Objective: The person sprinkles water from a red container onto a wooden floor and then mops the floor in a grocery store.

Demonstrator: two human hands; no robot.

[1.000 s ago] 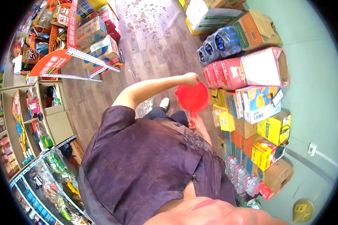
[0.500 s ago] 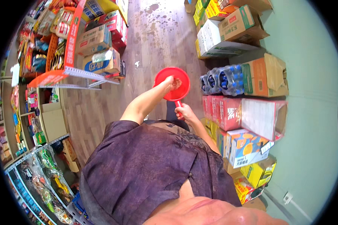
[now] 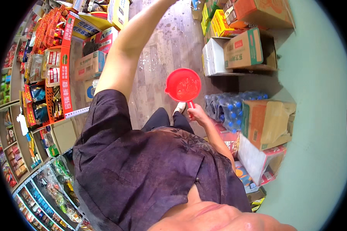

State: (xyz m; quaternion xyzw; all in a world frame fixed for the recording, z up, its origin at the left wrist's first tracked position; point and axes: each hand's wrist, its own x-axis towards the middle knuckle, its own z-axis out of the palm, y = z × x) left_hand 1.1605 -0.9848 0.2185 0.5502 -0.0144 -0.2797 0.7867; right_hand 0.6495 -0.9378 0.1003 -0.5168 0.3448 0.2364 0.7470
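My right hand (image 3: 196, 112) is wrapped round the short handle of a red plastic water dipper (image 3: 169, 82). The round bowl, with a small spout on its left rim, is held level in front of my legs. Rippling clear liquid (image 3: 187, 87) lies in its bottom. My left arm (image 3: 129, 42) stretches far forward, away from the dipper. Its hand is cut off by the upper edge of the picture. Whitish drops (image 3: 148, 63) show over the floor between the arm and the dipper.
Shelves of packaged snacks (image 3: 52, 69) stand on the left. Cartons (image 3: 244, 50) and shrink-wrapped bottles (image 3: 231, 109) with blue caps line the pale green wall (image 3: 320, 127) on the right. The wood-look floor (image 3: 154, 90) has dark wet spots ahead. My shoe (image 3: 180, 106) shows below the dipper.
My left hand has left the dipper's bowl and swung forward out of the picture. Drops now show over the floor. The right hand keeps the dipper at nearly the same place.
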